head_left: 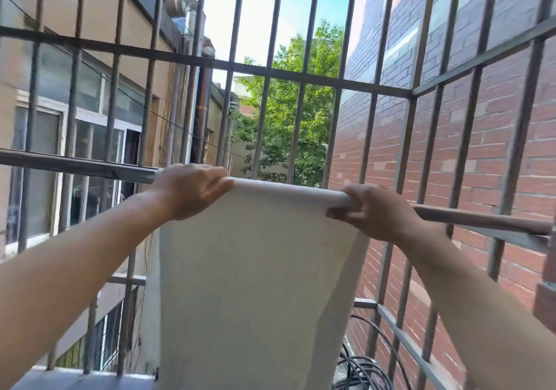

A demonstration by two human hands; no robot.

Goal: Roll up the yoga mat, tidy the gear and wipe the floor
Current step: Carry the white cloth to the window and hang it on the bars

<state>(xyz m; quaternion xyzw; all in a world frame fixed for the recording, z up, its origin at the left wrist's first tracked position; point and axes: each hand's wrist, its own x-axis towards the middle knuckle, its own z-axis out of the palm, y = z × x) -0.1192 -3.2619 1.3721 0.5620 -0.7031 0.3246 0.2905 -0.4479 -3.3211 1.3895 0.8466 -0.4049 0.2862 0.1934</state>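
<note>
A pale cream cloth point(255, 284) hangs folded over a horizontal metal rail point(481, 218) inside a barred window cage. It drops straight down toward the sill. My left hand point(189, 191) grips the cloth's top left corner on the rail. My right hand point(367, 209) pinches the top right corner, fingers curled around the fold. Both forearms reach forward from the bottom corners of the view. No yoga mat is in sight.
Vertical and horizontal metal bars point(304, 76) enclose the space on all sides. A red brick wall point(496, 148) stands close on the right, a tan building with windows point(90, 136) on the left. Black cables point(361, 368) coil at the bottom right. A grey sill point(75, 380) runs along the bottom.
</note>
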